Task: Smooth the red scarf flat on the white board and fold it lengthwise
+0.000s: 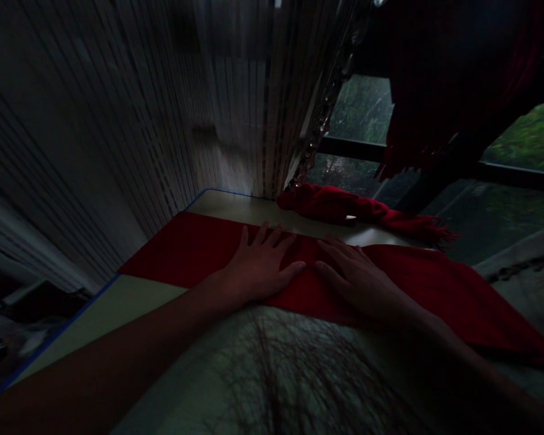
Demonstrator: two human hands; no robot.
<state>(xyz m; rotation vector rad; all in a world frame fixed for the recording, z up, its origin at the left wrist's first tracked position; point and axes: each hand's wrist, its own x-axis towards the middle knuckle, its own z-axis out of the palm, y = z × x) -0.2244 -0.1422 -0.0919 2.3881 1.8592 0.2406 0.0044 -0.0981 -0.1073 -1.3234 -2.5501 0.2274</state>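
A long red cloth [176, 248], which looks like a scarf, lies flat across a pale table [149, 302] with a blue edge. My left hand [263, 263] rests on the middle of it, palm down with the fingers spread. Close by on the right, my right hand [356, 275] also lies palm down on the cloth, its fingers stretched out. The two thumbs point toward each other with a small gap between them. To the right the cloth rises in loose folds and runs toward the table's side.
Behind the cloth lies a bunched red scarf [344, 202] with a fringed end. Another fringed red cloth [435, 90] hangs before the window [362, 112]. A string curtain [163, 109] borders the table at the left and back. Dark hair strands hang in the lower foreground.
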